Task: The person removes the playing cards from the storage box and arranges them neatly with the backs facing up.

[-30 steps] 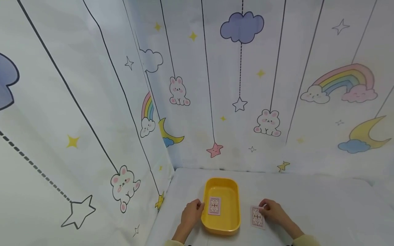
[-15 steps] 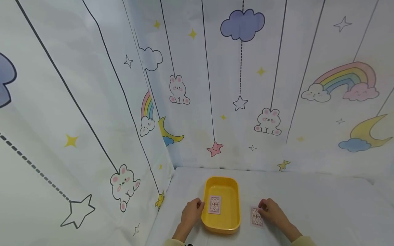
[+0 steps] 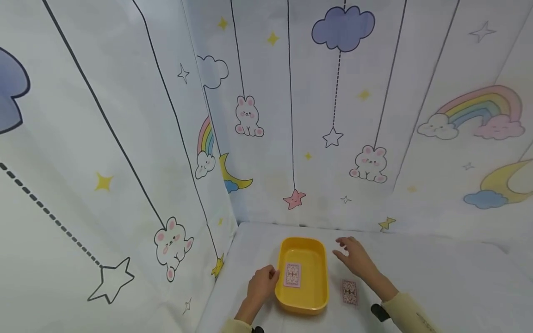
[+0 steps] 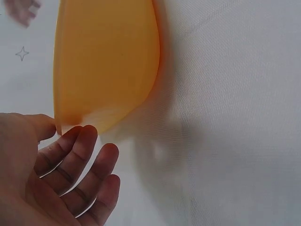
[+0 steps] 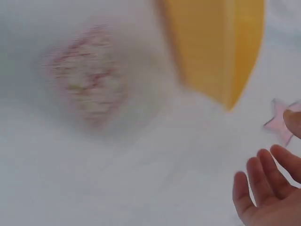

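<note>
A yellow tray (image 3: 314, 277) stands on the white surface, with one patterned playing card (image 3: 293, 275) inside, toward its left side. My left hand (image 3: 262, 282) pinches the tray's left rim; the left wrist view shows thumb and index finger at the edge of the tray wall (image 4: 106, 56). Right of the tray, a second card (image 3: 350, 292) with a similar pinkish back lies flat, blurred in the right wrist view. My right hand (image 3: 354, 256) hovers beyond that card, near the tray's far right corner, fingers spread and holding nothing.
A white curtain (image 3: 266, 175) printed with bunnies, stars and clouds rises behind the table (image 3: 437, 277) and along the left side. A small black object (image 3: 380, 312) shows beside the right sleeve (image 3: 410, 312).
My right hand has left the corner of the loose card and moved away from me, its fingers parting. That card stays on the table. The left hand keeps its place at the tray.
</note>
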`<state>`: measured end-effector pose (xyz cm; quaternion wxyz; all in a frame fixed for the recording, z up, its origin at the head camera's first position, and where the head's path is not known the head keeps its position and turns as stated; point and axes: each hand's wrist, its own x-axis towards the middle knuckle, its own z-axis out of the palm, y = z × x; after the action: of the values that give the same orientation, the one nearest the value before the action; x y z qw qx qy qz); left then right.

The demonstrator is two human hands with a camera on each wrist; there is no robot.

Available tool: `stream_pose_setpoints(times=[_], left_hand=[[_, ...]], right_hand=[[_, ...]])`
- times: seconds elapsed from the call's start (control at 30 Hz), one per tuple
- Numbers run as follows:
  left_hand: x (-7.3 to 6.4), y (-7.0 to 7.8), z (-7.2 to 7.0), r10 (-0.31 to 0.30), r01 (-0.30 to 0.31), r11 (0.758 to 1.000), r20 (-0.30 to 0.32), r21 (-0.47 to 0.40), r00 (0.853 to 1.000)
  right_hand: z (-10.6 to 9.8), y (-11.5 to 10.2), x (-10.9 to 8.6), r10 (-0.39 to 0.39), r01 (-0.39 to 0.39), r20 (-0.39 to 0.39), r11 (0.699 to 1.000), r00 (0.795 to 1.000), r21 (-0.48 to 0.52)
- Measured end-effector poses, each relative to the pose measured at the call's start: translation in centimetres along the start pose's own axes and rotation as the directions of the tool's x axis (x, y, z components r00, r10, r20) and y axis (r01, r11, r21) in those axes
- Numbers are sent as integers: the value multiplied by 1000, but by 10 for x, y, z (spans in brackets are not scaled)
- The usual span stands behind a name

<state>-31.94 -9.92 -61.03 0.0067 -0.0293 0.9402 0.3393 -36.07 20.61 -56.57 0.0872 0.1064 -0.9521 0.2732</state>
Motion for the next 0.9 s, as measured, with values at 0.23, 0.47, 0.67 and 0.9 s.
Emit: stream_pose_setpoints(times=[0.23, 0.47, 0.67, 0.9], left_hand=[[1, -3, -4, 10, -9, 1000, 20, -19, 1000], [2, -3, 0, 54, -54, 998, 9, -26, 998], [5, -1, 3, 30, -30, 1000, 31, -9, 999], [7, -2, -1, 14, -14, 1000, 27, 5, 1000]], right_hand=[[36, -72, 38, -83, 106, 322, 993, 943, -53], [84, -87, 43, -23, 158, 541, 966, 841, -205], [100, -82, 40, 7, 134, 517, 963, 856, -235], [108, -78, 48, 11, 105, 494, 973, 869, -206]])
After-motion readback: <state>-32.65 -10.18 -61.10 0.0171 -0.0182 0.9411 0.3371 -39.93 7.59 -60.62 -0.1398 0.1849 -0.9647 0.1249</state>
